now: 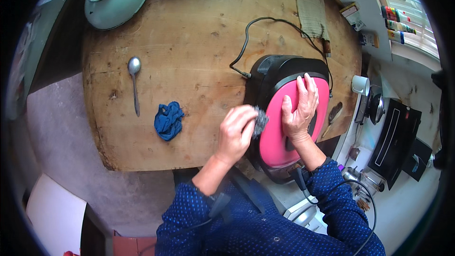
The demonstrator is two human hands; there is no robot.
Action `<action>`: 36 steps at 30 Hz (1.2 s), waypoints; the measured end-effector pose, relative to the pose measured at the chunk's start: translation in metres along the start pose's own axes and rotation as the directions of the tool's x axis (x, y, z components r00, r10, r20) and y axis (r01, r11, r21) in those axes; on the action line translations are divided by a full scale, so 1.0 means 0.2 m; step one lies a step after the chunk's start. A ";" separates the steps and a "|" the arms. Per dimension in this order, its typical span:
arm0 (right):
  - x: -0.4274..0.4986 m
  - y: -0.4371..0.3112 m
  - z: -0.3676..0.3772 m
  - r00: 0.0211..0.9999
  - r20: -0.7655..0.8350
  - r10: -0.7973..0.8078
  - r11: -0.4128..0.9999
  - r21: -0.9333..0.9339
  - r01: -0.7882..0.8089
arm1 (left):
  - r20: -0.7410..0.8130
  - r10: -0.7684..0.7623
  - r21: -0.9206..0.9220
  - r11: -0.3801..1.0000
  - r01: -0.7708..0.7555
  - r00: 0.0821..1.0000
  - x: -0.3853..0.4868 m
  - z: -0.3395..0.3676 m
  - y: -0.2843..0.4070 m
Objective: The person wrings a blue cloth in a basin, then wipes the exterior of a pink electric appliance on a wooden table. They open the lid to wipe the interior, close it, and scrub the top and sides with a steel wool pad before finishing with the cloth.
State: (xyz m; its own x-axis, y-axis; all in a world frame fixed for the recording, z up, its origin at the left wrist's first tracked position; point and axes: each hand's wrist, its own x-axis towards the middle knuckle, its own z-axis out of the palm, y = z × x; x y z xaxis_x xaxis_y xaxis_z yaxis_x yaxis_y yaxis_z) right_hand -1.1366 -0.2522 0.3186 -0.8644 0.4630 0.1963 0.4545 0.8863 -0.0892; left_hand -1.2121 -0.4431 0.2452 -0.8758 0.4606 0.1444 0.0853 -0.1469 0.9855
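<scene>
A black and pink electric appliance (pixel 268 113), apparently a rice cooker, stands near the table's front edge. My left hand (pixel 236 129) pinches a grey steel wool scrubber (pixel 261 122) against or just beside the left rim of its pink lid. The scrubber is slightly blurred. On the pink surface my right hand (pixel 302 110) lies flat with fingers spread, partly covering a dark central panel. A black power cord (pixel 247 39) loops behind the appliance. Left of my left hand lies a crumpled blue cloth (pixel 169 121), with a metal spoon (pixel 135 78) farther left.
All this is on a worn wooden table (pixel 199 49). An upturned enamel basin (pixel 121 0) sits at the far left and a beige cloth (pixel 311 10) at the far right. Near the right edge are a brush (pixel 334 113) and a white mug (pixel 359 85). Bottles (pixel 394 14) line the windowsill.
</scene>
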 end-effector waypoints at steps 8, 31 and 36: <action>-0.01 0.02 0.02 1.000 -0.025 -0.018 1.000 -0.008 0.018 | -0.055 0.006 -0.002 1.000 -0.006 0.998 0.36 0.11 0.07; 0.00 0.00 0.01 0.999 -0.041 -0.002 1.000 -0.006 0.002 | -0.028 -0.004 0.299 0.954 0.012 1.000 0.27 0.10 0.15; 0.00 -0.01 0.00 0.999 -0.048 -0.001 1.000 0.016 0.002 | 0.011 -0.351 0.296 0.896 0.332 0.936 0.20 -0.03 0.14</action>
State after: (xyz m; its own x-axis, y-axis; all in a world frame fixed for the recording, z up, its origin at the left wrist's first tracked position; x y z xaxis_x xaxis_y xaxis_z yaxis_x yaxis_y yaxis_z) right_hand -1.1369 -0.2533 0.3185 -0.8535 0.4606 0.2435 0.4492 0.8874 -0.1042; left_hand -1.2475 -0.4345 0.2782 -0.8447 0.4925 -0.2094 -0.0735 0.2808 0.9569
